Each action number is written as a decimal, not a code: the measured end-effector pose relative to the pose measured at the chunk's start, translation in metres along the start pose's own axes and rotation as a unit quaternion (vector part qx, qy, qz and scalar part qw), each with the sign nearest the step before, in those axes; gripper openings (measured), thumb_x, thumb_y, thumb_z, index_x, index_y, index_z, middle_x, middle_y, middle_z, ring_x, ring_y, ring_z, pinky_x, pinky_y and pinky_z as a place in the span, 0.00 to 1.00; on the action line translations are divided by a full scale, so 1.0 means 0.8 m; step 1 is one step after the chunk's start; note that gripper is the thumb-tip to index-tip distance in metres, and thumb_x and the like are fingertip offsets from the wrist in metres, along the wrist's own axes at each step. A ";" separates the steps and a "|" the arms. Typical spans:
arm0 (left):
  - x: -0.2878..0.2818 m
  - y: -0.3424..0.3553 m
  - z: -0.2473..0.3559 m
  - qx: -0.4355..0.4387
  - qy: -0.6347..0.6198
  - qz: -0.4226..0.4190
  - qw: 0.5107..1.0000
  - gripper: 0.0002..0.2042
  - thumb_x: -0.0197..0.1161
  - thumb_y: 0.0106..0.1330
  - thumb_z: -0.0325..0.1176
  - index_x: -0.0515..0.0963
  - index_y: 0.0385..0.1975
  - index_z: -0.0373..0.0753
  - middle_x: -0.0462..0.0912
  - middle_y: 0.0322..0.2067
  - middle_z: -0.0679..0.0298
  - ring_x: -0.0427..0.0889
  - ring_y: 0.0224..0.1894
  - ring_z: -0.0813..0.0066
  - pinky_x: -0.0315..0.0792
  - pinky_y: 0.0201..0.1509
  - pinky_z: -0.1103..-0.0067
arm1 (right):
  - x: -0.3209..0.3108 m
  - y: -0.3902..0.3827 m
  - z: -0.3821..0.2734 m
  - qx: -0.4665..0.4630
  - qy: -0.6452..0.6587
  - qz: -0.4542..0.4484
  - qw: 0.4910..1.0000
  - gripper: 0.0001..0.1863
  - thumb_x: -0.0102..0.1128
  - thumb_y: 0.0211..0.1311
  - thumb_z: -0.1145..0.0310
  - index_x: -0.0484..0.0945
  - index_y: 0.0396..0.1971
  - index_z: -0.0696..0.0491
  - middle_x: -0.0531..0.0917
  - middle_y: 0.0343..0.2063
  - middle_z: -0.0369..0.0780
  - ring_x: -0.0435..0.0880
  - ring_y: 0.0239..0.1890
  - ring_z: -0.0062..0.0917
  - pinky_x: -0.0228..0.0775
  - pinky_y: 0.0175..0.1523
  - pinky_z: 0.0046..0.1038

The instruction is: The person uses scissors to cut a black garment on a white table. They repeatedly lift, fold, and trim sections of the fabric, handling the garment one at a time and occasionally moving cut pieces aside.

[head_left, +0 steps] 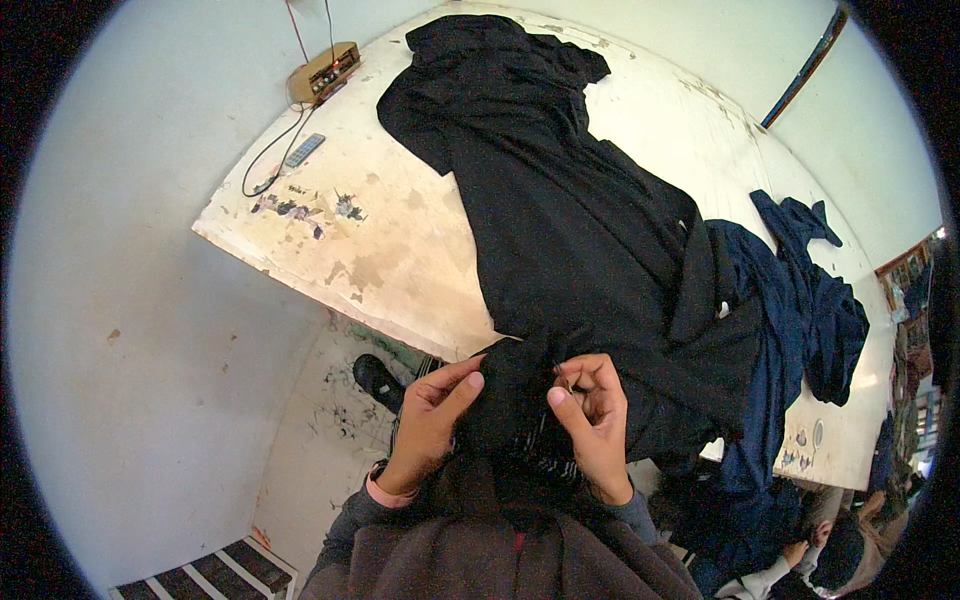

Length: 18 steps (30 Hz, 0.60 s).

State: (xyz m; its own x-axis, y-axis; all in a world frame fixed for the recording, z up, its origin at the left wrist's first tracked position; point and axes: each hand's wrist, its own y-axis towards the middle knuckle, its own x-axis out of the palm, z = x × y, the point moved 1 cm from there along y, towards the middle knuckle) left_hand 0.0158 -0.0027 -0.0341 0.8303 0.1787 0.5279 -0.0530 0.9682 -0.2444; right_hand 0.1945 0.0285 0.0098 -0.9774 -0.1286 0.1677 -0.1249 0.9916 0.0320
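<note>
A large black garment [580, 230] stretches over the white table and hangs off its near edge toward me. My left hand [430, 415] pinches the garment's edge between thumb and forefinger. Close by on the right, my right hand [595, 415] is closed, with thumb and bent fingers drawn together at the black cloth. Something small and dark shows at its fingertips, too small to name. Between both hands the fabric hangs in a fold, and its lower part merges with my dark clothing.
A navy garment [770, 290] lies bunched at the right of the table [350, 230]. A remote control [305, 150] and a wired tan box [325, 73] are at the far left. On the floor is a dark shoe [378, 380]. Another person [840, 545] works at the lower right.
</note>
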 end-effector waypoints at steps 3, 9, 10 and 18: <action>-0.008 0.003 -0.008 -0.025 -0.040 0.014 0.999 0.17 0.62 0.74 0.32 0.78 0.56 0.29 0.85 0.49 0.59 0.83 0.47 0.77 0.77 0.53 0.81 | -0.021 -0.005 0.010 0.028 -0.071 -0.059 0.995 0.09 0.62 0.70 0.72 0.76 0.46 0.57 0.80 0.34 0.34 0.75 0.29 0.09 0.63 0.32 0.12; -0.006 0.002 -0.013 -0.030 -0.050 0.007 0.998 0.16 0.63 0.73 0.32 0.79 0.55 0.30 0.86 0.48 0.60 0.84 0.46 0.78 0.77 0.52 0.80 | -0.004 -0.011 0.005 -0.062 -0.165 -0.005 0.984 0.13 0.71 0.62 0.72 0.79 0.43 0.59 0.85 0.34 0.39 0.84 0.36 0.19 0.76 0.41 0.24; -0.004 0.002 -0.012 -0.027 -0.055 0.001 0.998 0.16 0.63 0.73 0.32 0.79 0.55 0.31 0.86 0.47 0.60 0.83 0.46 0.78 0.77 0.52 0.80 | -0.005 -0.011 0.007 -0.080 -0.197 -0.012 0.977 0.13 0.72 0.61 0.72 0.79 0.42 0.58 0.85 0.33 0.40 0.84 0.35 0.21 0.76 0.40 0.25; -0.003 -0.007 -0.004 -0.009 0.054 0.007 0.998 0.16 0.63 0.73 0.31 0.79 0.56 0.30 0.86 0.48 0.60 0.83 0.48 0.79 0.76 0.54 0.80 | 0.005 -0.007 0.000 -0.238 -0.387 -0.033 0.890 0.13 0.76 0.53 0.69 0.83 0.37 0.55 0.84 0.27 0.39 0.83 0.24 0.29 0.68 0.29 0.27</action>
State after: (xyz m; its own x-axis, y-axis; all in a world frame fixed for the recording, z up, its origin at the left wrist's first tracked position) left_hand 0.0159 -0.0091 -0.0361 0.8847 0.1720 0.4334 -0.0564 0.9622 -0.2666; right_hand 0.1910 0.0224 0.0103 -0.8187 0.0409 -0.5727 -0.2805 0.8418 0.4612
